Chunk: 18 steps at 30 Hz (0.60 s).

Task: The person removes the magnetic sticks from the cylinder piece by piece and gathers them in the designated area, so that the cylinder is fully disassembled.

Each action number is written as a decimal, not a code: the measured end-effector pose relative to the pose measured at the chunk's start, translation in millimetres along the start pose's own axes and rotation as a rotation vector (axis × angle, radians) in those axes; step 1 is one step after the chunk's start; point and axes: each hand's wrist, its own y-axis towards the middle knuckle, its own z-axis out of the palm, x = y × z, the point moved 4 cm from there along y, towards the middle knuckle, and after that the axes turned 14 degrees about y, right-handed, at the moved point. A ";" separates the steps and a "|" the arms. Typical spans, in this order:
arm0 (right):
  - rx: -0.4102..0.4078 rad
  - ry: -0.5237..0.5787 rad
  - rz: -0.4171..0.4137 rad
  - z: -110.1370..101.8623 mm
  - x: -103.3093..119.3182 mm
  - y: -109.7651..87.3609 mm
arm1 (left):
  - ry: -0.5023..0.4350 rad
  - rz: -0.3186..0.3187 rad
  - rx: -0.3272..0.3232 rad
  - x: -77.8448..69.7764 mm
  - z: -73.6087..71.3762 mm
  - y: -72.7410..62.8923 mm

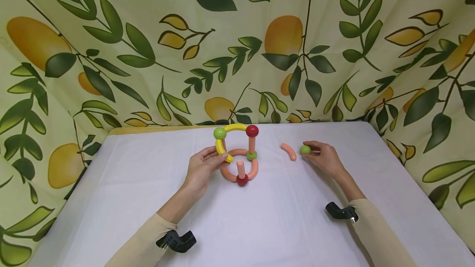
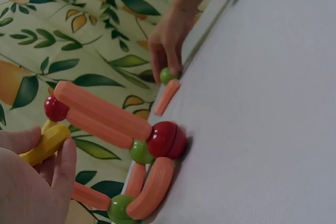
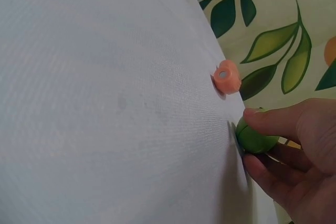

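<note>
My left hand [image 1: 201, 169] pinches a curved yellow rod [image 2: 48, 144] between thumb and fingers. One end of this rod meets a green ball [image 1: 219, 133] at the top of a ball-and-rod frame. Another yellow curved rod [image 1: 236, 127] spans from there to a red ball [image 1: 252, 130], which tops an upright orange rod [image 1: 252, 145]. Below lies a ring of curved orange rods [image 1: 254, 169] joined by balls. At its front, a red ball [image 1: 242, 180] carries a short orange upright with a bare top. To the right, my right hand [image 1: 325, 158] grips a loose green ball [image 3: 256, 134] at the tabletop.
A loose curved orange rod [image 1: 288, 152] lies on the white-covered table [image 1: 282, 217], between the frame and my right hand. Behind the table's far edge hangs a curtain [image 1: 237, 65] printed with leaves and fruit. Each forearm wears a black wrist device [image 1: 176, 241].
</note>
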 end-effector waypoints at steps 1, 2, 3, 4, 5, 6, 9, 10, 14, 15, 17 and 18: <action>-0.001 0.000 0.000 -0.3 -0.4 0.1 | 0.012 0.007 -0.008 0.0 -0.2 0.6; -0.001 -0.001 -0.003 -0.5 -0.3 -0.1 | 0.031 0.015 -0.017 -0.3 -0.4 1.2; -0.004 -0.002 -0.003 -0.6 -0.3 -0.2 | 0.057 0.021 -0.028 -0.1 -0.9 2.1; -0.005 -0.002 -0.005 -0.7 -0.6 -0.1 | 0.082 0.030 -0.038 -0.3 -1.2 2.5; -0.009 -0.001 -0.003 -0.7 -1.0 -0.2 | 0.109 0.035 -0.049 -0.5 -1.7 3.0; -0.010 -0.001 -0.006 -0.5 -1.1 -0.3 | 0.137 0.041 -0.063 -0.4 -2.4 3.8; -0.018 0.001 -0.012 0.2 -1.4 -1.1 | 0.209 0.068 -0.100 -0.5 -4.3 4.9; -0.017 0.000 -0.017 0.6 -1.4 -1.4 | 0.227 0.080 -0.110 -0.7 -4.8 5.0; -0.013 -0.007 -0.025 1.2 -1.9 -1.7 | 0.292 0.129 -0.150 -0.9 -6.5 5.1; -0.011 -0.007 -0.026 1.2 -2.1 -1.5 | 0.312 0.140 -0.162 -1.4 -6.8 4.9; -0.008 -0.006 -0.027 0.8 -2.7 -0.9 | 0.352 0.170 -0.185 -2.6 -7.1 4.5; -0.006 -0.007 -0.028 0.6 -3.0 -0.7 | 0.370 0.186 -0.194 -3.4 -6.9 4.1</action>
